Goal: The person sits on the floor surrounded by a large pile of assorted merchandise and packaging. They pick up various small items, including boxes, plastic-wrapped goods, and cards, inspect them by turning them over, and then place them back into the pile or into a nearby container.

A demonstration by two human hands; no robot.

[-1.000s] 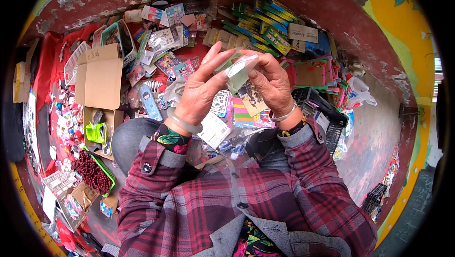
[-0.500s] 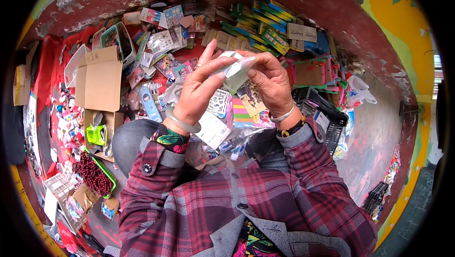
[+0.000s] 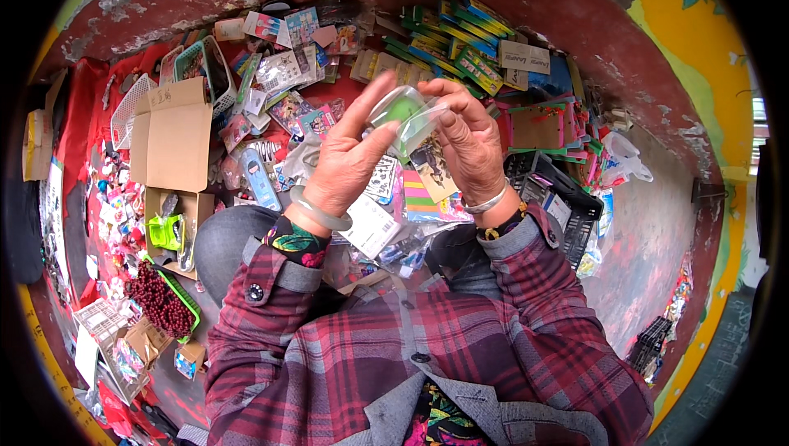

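Observation:
A clear, shiny plastic package (image 3: 417,127) is held up between my two hands, with a round green patch (image 3: 400,110) showing through it. Whether the green thing is inside or behind the plastic I cannot tell. My left hand (image 3: 345,150) pinches the package's left side, its fingers slightly blurred. At the right side, my right hand (image 3: 472,135) grips the plastic between thumb and bent fingers. Just below the hands lie a picture card (image 3: 434,173), a striped colourful packet (image 3: 427,199) and a white labelled packet (image 3: 370,226).
An open cardboard box (image 3: 177,138) with a bright green plastic item (image 3: 167,233) stands to the left. Dark red beads (image 3: 160,298) fill a green tray nearby. Yellow-green boxes (image 3: 460,39) are piled at the far wall. A black plastic basket (image 3: 579,207) sits at the right.
The plastic package has tilted and spread wider between my hands, and the green patch now shows. My left fingers have shifted on it.

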